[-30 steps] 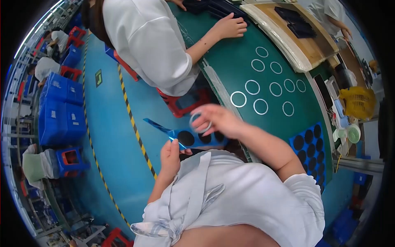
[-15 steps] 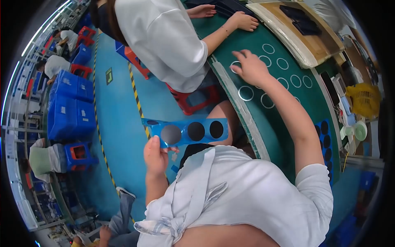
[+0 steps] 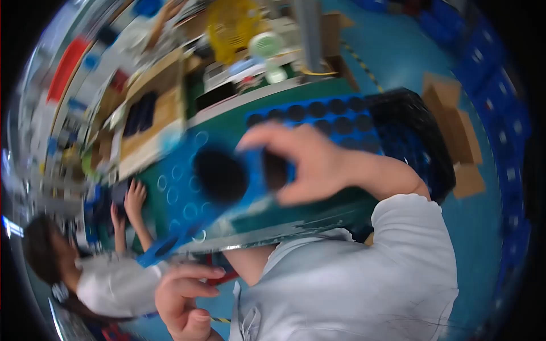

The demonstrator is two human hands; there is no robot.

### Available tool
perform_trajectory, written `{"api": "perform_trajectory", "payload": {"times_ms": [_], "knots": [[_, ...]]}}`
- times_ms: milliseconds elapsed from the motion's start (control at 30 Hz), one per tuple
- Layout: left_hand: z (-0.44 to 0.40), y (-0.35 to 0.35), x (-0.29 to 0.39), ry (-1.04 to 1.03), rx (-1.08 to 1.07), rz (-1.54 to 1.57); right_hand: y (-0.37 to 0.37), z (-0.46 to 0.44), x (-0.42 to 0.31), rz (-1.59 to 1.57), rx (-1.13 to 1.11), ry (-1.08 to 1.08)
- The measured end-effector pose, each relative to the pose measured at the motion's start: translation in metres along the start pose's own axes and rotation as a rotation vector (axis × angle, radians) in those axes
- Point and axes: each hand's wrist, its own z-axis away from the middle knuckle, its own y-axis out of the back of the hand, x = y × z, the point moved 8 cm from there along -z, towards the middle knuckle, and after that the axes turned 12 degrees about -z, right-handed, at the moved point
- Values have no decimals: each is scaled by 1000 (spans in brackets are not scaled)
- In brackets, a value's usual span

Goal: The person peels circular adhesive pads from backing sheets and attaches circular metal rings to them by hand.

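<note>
A blue film strip with black discs [image 3: 220,177] hangs blurred in front of me, above the green table. My right hand [image 3: 313,162] grips its right end, thumb and fingers at the film's edges. The strip's other end slants down left, where a smaller dark disc shows. Just below that end is my left hand [image 3: 185,301], fingers loosely bent and thumb apart, with nothing visible in it. Several pale rings [image 3: 172,196] lie on the table, behind or beside the film.
Blue sheets with black discs [image 3: 344,124] lie on the green table [image 3: 256,223]. At its right end is a black plastic bag [image 3: 418,133], with cardboard [image 3: 455,131] beyond. A yellow basket [image 3: 230,28] and small green fan [image 3: 265,44] stand behind. A co-worker [image 3: 116,284] sits at left.
My view has swung right along the table. The strip has passed from my left hand to my right, which was over the rings. My left hand has let go.
</note>
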Motion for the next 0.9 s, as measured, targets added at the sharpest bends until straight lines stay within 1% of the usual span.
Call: {"api": "perform_trajectory", "payload": {"times_ms": [33, 67, 100, 133, 167, 200, 267, 300, 367, 400, 433, 467, 500, 533, 567, 633, 667, 700, 733, 767, 800, 833, 900], "knots": [[-4, -12, 1, -70, -70, -25, 47, 32, 1, 110, 243, -88], [-9, -24, -1, -74, -148, 22, 90, 75, 17, -87, 588, -249], [-13, -36, -4, -70, -221, 59, 127, 109, 9, -166, 752, -98], [-15, -45, -12, -92, -272, 82, 160, 162, 15, -168, 974, -151], [-16, -55, -24, -107, -317, 102, 184, 208, 16, -278, 1153, -104], [-16, -63, -32, -124, -345, 108, 202, 260, 24, -335, 1299, -133], [-17, -69, -63, 81, -299, 268, 215, 360, 39, -414, 1582, -187], [-18, -78, -74, 79, -308, 267, 213, 407, 52, -438, 1724, -208], [-14, -98, -108, 207, -375, 367, 199, 481, 84, -477, 1905, -226], [-11, -106, -118, 212, -374, 357, 187, 535, 115, -480, 2002, -366], [-6, -119, -130, 292, -404, 420, 177, 572, 136, -477, 2092, -509], [-2, -133, -141, 372, -432, 489, 168, 575, 140, -471, 2125, -593], [1, -141, -149, 379, -427, 488, 153, 578, 142, -465, 2155, -684], [5, -146, -157, 397, -413, 503, 144, 572, 135, -360, 2211, -794], [9, -150, -166, 418, -391, 515, 134, 581, 138, -311, 2284, -943], [19, -157, -184, 460, -335, 497, 138, 650, 174, -46, 2077, -1257], [20, -158, -188, 399, -327, 295, 148, 644, 160, 312, 1913, -1527], [22, -156, -189, 351, -320, 88, 162, 628, 150, 679, 1683, -1746], [17, -152, -181, 257, -256, -15, 180, 615, 162, 622, 1799, -1342], [11, -150, -173, 165, -195, -118, 197, 594, 170, 538, 1870, -939], [11, -152, -175, 167, -186, -183, 211, 531, 161, 501, 1722, -758], [10, -155, -177, 168, -181, -247, 217, 440, 134, 455, 1575, -581], [6, -161, -180, 172, -105, -327, 204, 299, 110, 351, 1217, -469]]}}
